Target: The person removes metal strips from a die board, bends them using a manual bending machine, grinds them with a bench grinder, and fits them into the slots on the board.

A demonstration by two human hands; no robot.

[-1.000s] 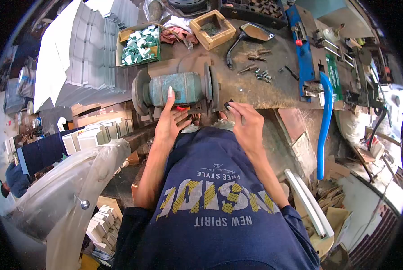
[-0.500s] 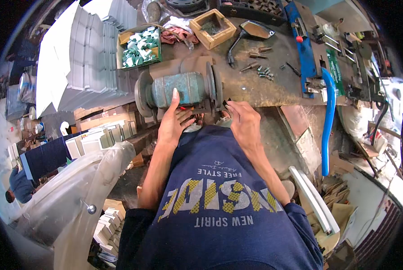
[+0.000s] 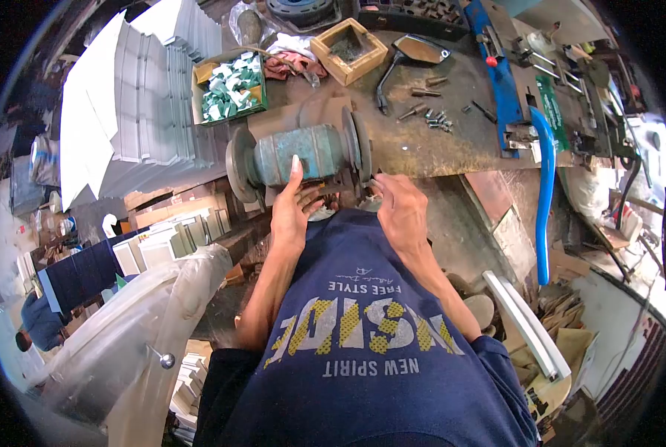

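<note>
A green bench grinder [image 3: 299, 153] with a wheel at each end stands at the front edge of the workbench. My left hand [image 3: 294, 208] is at its near side, thumb up against the body and fingers spread apart. Close by the right wheel [image 3: 359, 145] is my right hand [image 3: 401, 205], its fingers pinched on a small dark piece [image 3: 376, 179] that is mostly hidden by the fingertips. Whether the piece touches the wheel I cannot tell.
On the workbench [image 3: 452, 153] are a box of green and white pieces [image 3: 232, 86], a wooden box [image 3: 349, 52], a mirror [image 3: 421, 51], metal bits and a blue-handled machine [image 3: 543, 201]. Stacked white sheets [image 3: 143, 97] stand left; a person [image 3: 41, 320] is far left.
The view has shifted slightly. My right hand has moved a little closer to the right wheel, and the dark piece shows less. My left hand remains by the grinder body.
</note>
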